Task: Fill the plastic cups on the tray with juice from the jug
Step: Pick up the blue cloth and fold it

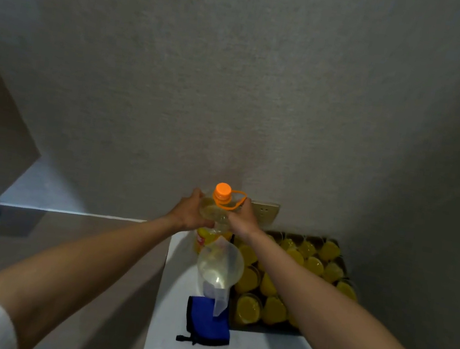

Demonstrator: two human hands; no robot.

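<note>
While both hands close around the shoulder of the juice bottle (214, 217), it stands upright at the back of the white worktop (174, 300), just left of the tray (341, 259). The left hand (187, 212) wraps its fingers round the left side of the bottle, and the right hand (242, 216) curls against the right side near the orange carry loop; each grip is pressed round the bottle, not spread. The orange cap (222, 191) is on the neck.

A clear jug (219, 265) stands in front of the bottle, and it looks nearly empty. The cups (282, 275) on the tray appear mostly filled with yellow juice, though the right forearm hides part of the tray. A blue cloth (208, 320) lies near the front edge.

Judging by this, the step is probably handling the bottle, perhaps to refill the jug or put it aside. To do it well, steady the base with one hand, twist the cap with the other, lift straight up and keep clear of the jug and the cups beside it.
</note>
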